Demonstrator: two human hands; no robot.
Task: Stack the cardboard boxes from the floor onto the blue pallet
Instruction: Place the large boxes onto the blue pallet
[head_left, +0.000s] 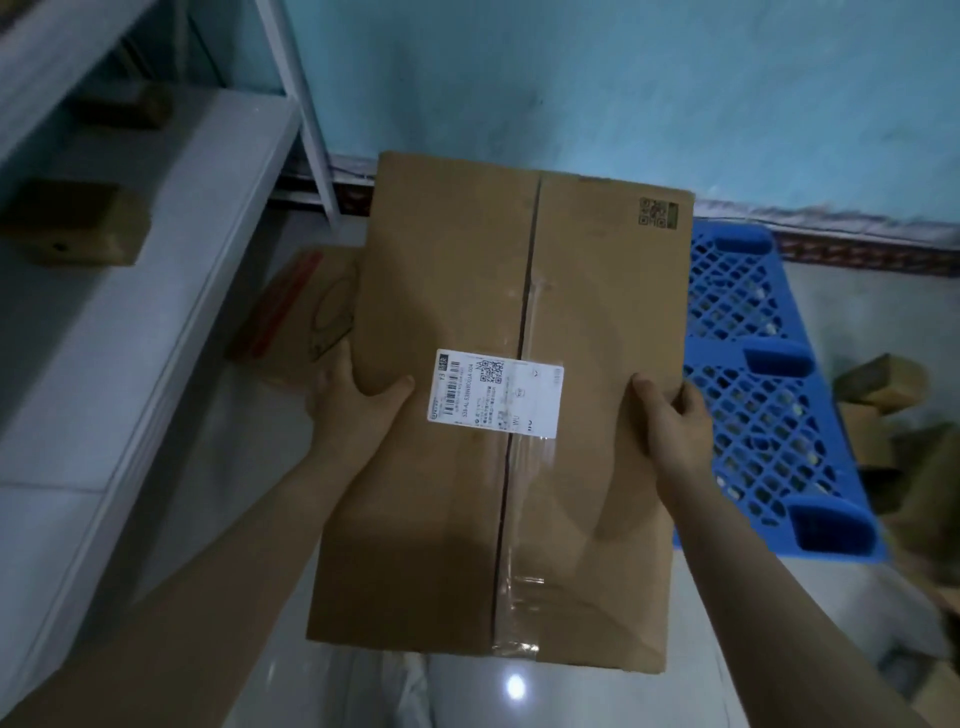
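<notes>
Head view, looking down: the left hand (348, 405) clamps the left edge of a large cardboard box (498, 405), its thumb lying flat on the top face just beside a white shipping label (498, 391) while the other fingers wrap round the side and go out of sight. The right hand (672, 421) grips the opposite edge the same way, thumb on top and fingers curled over the side, so the box is held between both hands, off the ground and filling the middle of the frame. A taped seam runs down the box's top face, and a printed code mark sits near its far right corner, at about one o'clock. The blue pallet (769, 374) lies on the floor at three o'clock from the box, its grid top bare where visible, partly hidden behind the box. Another cardboard box with a red strip (291, 312) lies at ten o'clock, near the left hand. More small boxes (883, 387) sit beyond the pallet at the right edge. White shelving (130, 270) at nine o'clock carries small brown boxes (78, 221).
</notes>
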